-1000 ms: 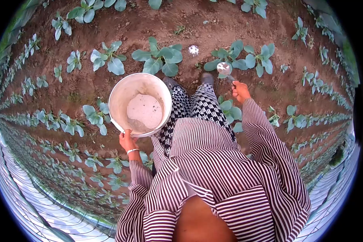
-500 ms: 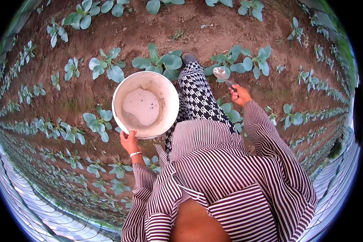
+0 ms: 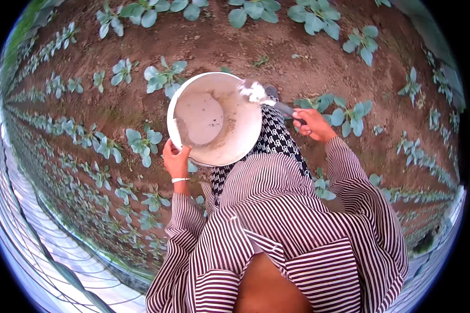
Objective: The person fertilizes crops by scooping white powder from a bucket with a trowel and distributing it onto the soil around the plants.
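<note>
My left hand [image 3: 176,158] grips the near-left rim of a white bucket [image 3: 240,148]. The bucket is tilted so its inside faces me. Pale greyish-white material [image 3: 199,119] with a few dark specks lies at its bottom, and smudges mark the inner wall. My right hand [image 3: 313,125] is closed around the dark handle of a spoon [image 3: 283,107]. Its blurred bowl, which looks whitish, is at the bucket's right rim; whether it touches the rim I cannot tell.
Rows of leafy green seedlings [image 3: 350,116] grow in brown soil [image 3: 193,41] on all sides. One plant [image 3: 164,75] stands just beyond the bucket. My patterned trouser leg [image 3: 278,130] and shoe [image 3: 271,92] are below the spoon. Whitish sheeting [image 3: 15,208] curves along the left edge.
My right hand has brought the spoon leftward from over the plants to the bucket's rim. The bucket and my left hand have shifted right in view, and the bucket is tipped more.
</note>
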A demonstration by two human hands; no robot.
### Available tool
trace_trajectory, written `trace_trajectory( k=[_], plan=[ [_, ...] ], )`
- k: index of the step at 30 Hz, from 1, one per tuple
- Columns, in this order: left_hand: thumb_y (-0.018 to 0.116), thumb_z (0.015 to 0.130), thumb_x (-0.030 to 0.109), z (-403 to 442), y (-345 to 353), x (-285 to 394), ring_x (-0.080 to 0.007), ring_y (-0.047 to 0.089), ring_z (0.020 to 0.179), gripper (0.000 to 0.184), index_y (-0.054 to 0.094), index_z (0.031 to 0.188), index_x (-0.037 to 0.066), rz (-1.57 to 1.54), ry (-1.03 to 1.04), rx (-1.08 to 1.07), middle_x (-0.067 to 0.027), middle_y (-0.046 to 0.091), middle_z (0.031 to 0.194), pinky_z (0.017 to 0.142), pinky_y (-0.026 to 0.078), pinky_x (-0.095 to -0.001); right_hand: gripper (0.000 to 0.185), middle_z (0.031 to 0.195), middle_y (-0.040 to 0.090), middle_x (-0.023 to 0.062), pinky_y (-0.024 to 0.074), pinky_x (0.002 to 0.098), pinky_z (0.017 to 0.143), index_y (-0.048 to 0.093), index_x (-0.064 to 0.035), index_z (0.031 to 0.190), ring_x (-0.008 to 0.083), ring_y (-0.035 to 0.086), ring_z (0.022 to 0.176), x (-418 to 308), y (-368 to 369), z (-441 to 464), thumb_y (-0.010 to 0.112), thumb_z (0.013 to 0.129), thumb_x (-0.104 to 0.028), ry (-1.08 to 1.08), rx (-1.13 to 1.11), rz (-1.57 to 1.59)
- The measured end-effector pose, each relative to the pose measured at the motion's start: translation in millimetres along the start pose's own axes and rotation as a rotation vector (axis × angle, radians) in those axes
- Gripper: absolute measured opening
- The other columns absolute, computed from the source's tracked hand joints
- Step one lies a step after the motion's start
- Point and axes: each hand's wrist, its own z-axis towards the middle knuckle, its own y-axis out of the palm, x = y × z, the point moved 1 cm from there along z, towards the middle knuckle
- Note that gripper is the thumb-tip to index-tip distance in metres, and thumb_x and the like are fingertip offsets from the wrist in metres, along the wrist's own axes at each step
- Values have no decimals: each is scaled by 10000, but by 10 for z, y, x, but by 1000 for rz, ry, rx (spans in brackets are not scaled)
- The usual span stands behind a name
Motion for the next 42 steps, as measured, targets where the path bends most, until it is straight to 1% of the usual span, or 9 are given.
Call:
trace_trajectory(
  k=[3,11,14,16,18,23,28,34,42],
  plan=[
    [711,616,135,26,8,273,-166,539,804,585,552,1160,-10,20,135,11,-95,554,982,758,470,-296,166,642,473,0,223,189,344,534,-7,876,24,339,422,35,506,474,563,884,-170,41,-102,-186],
    [720,602,122,621,-173,737,-139,560,804,601,544,1160,-12,39,318,-178,-79,546,1006,734,476,-268,196,537,504,55,346,315,370,582,0,736,134,444,415,647,1448,2461,558,854,-155,-177,543,-697],
    [724,592,129,1028,-466,634,-151,558,818,611,534,1154,-17,20,367,-310,-85,544,1009,746,478,-277,198,544,504,37,363,304,394,613,2,804,131,439,416,1068,1536,2998,561,863,-179,-409,583,-450],
    [713,578,129,1323,-683,490,-175,567,835,612,533,1145,-19,-2,430,-342,-101,548,998,753,482,-293,205,575,510,19,361,272,406,606,-7,824,121,442,428,1177,1664,3020,549,880,-196,-619,541,-697],
    [707,572,133,1487,-990,472,-188,573,842,614,534,1140,-19,15,490,-336,-108,548,988,752,484,-299,200,602,516,14,357,257,407,591,-13,823,109,441,435,1413,1902,3037,542,884,-196,-414,542,-317],
    [718,575,222,2010,-1393,292,-224,560,850,670,530,1160,-44,168,598,-245,-142,550,977,774,472,-327,159,642,510,28,354,237,410,586,-2,849,86,428,447,1393,3008,2603,541,882,-151,-445,380,-206],
    [731,582,260,2445,-1622,-29,-227,565,861,684,538,1152,-66,235,406,-157,-148,564,971,786,471,-336,228,655,493,5,306,211,393,577,22,1026,49,380,446,1469,3595,2449,543,893,-160,-293,301,10],
    [698,645,132,3022,-1976,-850,-123,562,671,549,543,1135,-61,-60,202,-138,-78,598,866,513,471,-236,362,667,502,-5,317,191,410,521,27,1218,43,380,469,1701,3826,2291,551,895,-133,-276,152,58],
    [676,660,118,3185,-2534,-1752,-106,528,565,399,573,1015,-33,-134,71,41,-42,586,792,427,424,-234,237,639,498,-3,300,210,376,576,16,1043,45,388,440,1907,3527,2362,534,891,-161,-247,348,66]
  ],
)
